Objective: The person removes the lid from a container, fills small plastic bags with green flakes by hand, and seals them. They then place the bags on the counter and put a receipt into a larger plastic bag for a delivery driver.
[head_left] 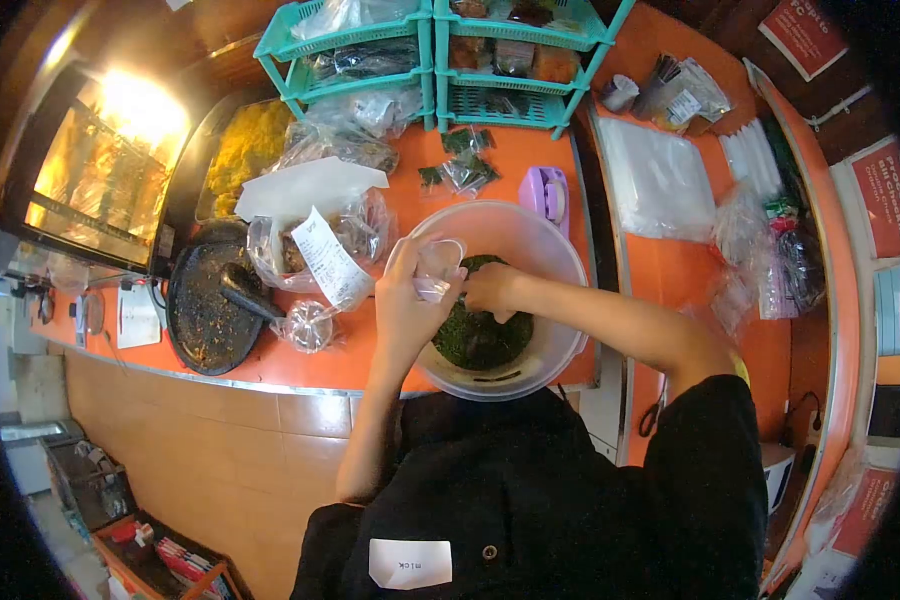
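Observation:
A translucent round tub [560, 350] stands at the orange counter's front edge, with dark green chopped leaves [480, 338] inside. Over its left rim, my left hand [410, 300] is closed around a small clear plastic bag [438, 262]. My right hand [492, 292] is inside the tub, just above the leaves and close to the bag, its fingers bent together. Whatever those fingers hold, if anything, is too small to make out. Small clear packets of green leaves [467, 175] lie behind the tub, and a purple tape dispenser [544, 194] stands behind its right side.
A stone mortar [205, 330] with a pestle [245, 290] sits at left, near bagged goods with a paper receipt [330, 260]. Teal racks [360, 60] stand at the back. Plastic bags [655, 180] and scissors [653, 410] are on the right counter.

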### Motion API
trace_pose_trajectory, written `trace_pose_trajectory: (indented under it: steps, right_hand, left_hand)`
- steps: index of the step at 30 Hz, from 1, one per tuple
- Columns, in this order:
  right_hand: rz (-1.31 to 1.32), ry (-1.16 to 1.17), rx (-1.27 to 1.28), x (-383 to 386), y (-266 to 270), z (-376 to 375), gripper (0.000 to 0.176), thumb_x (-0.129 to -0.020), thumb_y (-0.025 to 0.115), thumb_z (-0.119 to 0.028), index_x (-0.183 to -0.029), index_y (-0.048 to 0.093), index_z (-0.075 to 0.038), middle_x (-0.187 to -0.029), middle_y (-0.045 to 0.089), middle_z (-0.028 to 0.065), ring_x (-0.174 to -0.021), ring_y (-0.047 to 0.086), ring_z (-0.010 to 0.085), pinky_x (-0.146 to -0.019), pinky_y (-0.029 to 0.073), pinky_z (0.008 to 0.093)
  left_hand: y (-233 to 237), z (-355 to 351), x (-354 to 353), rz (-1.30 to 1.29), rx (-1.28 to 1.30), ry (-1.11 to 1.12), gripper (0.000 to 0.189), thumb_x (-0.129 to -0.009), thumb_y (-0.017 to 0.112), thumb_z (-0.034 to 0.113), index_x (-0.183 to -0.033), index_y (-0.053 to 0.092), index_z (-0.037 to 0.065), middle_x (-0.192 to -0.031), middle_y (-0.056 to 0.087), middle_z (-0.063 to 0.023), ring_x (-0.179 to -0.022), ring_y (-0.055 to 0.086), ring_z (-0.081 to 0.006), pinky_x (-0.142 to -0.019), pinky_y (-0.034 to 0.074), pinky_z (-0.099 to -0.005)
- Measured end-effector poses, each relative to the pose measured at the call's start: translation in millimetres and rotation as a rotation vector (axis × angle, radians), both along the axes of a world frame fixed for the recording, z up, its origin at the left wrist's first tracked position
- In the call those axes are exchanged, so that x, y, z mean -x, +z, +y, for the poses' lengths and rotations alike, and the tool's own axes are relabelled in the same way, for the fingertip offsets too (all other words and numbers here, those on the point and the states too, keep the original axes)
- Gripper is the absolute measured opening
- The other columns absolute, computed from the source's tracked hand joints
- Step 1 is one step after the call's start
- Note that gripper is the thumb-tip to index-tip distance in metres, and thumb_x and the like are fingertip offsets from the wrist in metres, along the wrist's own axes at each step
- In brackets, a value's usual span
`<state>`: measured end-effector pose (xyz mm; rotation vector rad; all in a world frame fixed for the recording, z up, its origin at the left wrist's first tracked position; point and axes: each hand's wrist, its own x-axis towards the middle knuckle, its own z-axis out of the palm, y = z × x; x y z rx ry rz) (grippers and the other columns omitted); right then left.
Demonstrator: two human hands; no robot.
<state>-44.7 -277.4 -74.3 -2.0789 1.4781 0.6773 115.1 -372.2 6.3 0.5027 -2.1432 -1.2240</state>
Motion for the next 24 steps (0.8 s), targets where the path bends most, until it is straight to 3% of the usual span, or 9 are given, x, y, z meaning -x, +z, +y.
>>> trace_pose_trajectory:
  steps: [1, 4, 8, 10, 12, 14, 16, 21, 24]
  right_hand:
    - [-0.021, -0.039, -0.062, -0.5, 7.4, -2.5, 0.026, -0.067, 0.074, -0.009, -0.093, 0.072, -0.013, -0.092, 0.067, 0.0125, -0.091, 0.070, 0.0338, -0.074, 0.057, 0.0481]
    - [-0.179, -0.218, 0.078, -4.3, 28.7, 8.5, 0.022, -0.071, 0.071, -0.009, -0.093, 0.070, -0.010, -0.094, 0.072, 0.0133, -0.093, 0.071, 0.0343, -0.076, 0.057, 0.0482]
    - [-0.231, -0.216, 0.342, -6.9, 23.2, 2.8, 0.020, -0.073, 0.070, -0.009, -0.092, 0.069, -0.008, -0.092, 0.071, 0.0140, -0.091, 0.071, 0.0348, -0.075, 0.056, 0.0483]
    - [-0.313, -0.183, 0.617, -6.7, -5.4, 1.3, 0.016, -0.074, 0.068, -0.008, -0.090, 0.070, -0.006, -0.092, 0.072, 0.0148, -0.089, 0.071, 0.0353, -0.075, 0.055, 0.0482]
    - [-0.284, -0.105, 0.605, -21.5, -63.7, 1.0, 0.013, -0.076, 0.067, -0.009, -0.087, 0.071, -0.005, -0.092, 0.073, 0.0157, -0.088, 0.071, 0.0360, -0.076, 0.055, 0.0489]
    - [-0.271, -0.117, 0.431, -29.2, -67.2, -1.5, 0.012, -0.077, 0.066, -0.009, -0.086, 0.072, -0.005, -0.092, 0.073, 0.0165, -0.088, 0.071, 0.0365, -0.077, 0.056, 0.0492]
    - [-0.267, -0.219, 0.090, -33.5, -22.5, -3.4, 0.012, -0.079, 0.064, -0.009, -0.086, 0.074, -0.006, -0.092, 0.074, 0.0172, -0.087, 0.072, 0.0369, -0.078, 0.056, 0.0493]
    - [-0.267, -0.401, -0.141, 2.1, 34.7, 6.8, 0.024, -0.085, 0.057, -0.018, -0.095, 0.075, -0.006, -0.097, 0.074, 0.0181, -0.090, 0.072, 0.0355, -0.079, 0.056, 0.0470]
    - [-0.296, -0.439, -0.159, 24.6, 24.9, 22.7, 0.023, -0.079, 0.057, -0.011, -0.092, 0.075, -0.009, -0.094, 0.074, 0.0130, -0.088, 0.070, 0.0315, -0.077, 0.054, 0.0447]
  left_hand:
    - [1.3, -0.3, -0.1, 0.001, 0.001, -0.003, 0.046, -0.081, 0.079, 0.012, -0.124, 0.063, 0.008, -0.105, 0.075, -0.0125, -0.093, 0.073, -0.0207, -0.080, 0.055, -0.0328]
    - [2.0, 0.5, -0.1, 0.021, 0.001, -0.011, 0.046, -0.081, 0.079, 0.012, -0.123, 0.063, 0.008, -0.105, 0.075, -0.0126, -0.093, 0.072, -0.0196, -0.081, 0.055, -0.0324]
    - [-2.6, -0.2, 1.0, 0.005, -0.005, -0.017, 0.046, -0.080, 0.079, 0.012, -0.123, 0.063, 0.008, -0.106, 0.075, -0.0131, -0.095, 0.072, -0.0198, -0.082, 0.055, -0.0323]
    - [2.2, 1.1, 0.8, -0.015, -0.024, -0.006, 0.045, -0.079, 0.080, 0.012, -0.120, 0.064, 0.007, -0.109, 0.070, -0.0140, -0.094, 0.071, -0.0274, -0.081, 0.056, -0.0361]
    - [3.1, 1.8, 1.3, -0.007, -0.019, -0.004, 0.045, -0.078, 0.080, 0.012, -0.119, 0.064, 0.006, -0.110, 0.068, -0.0147, -0.094, 0.071, -0.0312, -0.080, 0.056, -0.0380]
    - [-0.4, 0.6, 1.5, 0.030, 0.008, -0.001, 0.045, -0.078, 0.080, 0.013, -0.119, 0.063, 0.006, -0.109, 0.068, -0.0151, -0.093, 0.071, -0.0312, -0.079, 0.056, -0.0381]
    - [-0.4, 0.5, 1.2, 0.028, 0.021, 0.010, 0.046, -0.078, 0.080, 0.013, -0.120, 0.063, 0.006, -0.108, 0.068, -0.0152, -0.093, 0.071, -0.0310, -0.078, 0.056, -0.0382]
    - [-1.8, 0.1, 2.5, 0.025, 0.008, 0.016, 0.046, -0.078, 0.081, 0.014, -0.120, 0.062, 0.006, -0.106, 0.068, -0.0147, -0.092, 0.071, -0.0299, -0.078, 0.055, -0.0373]
    - [-0.3, 0.6, 2.4, 0.010, -0.011, 0.013, 0.046, -0.078, 0.081, 0.014, -0.119, 0.062, 0.006, -0.105, 0.068, -0.0141, -0.092, 0.070, -0.0291, -0.078, 0.055, -0.0364]
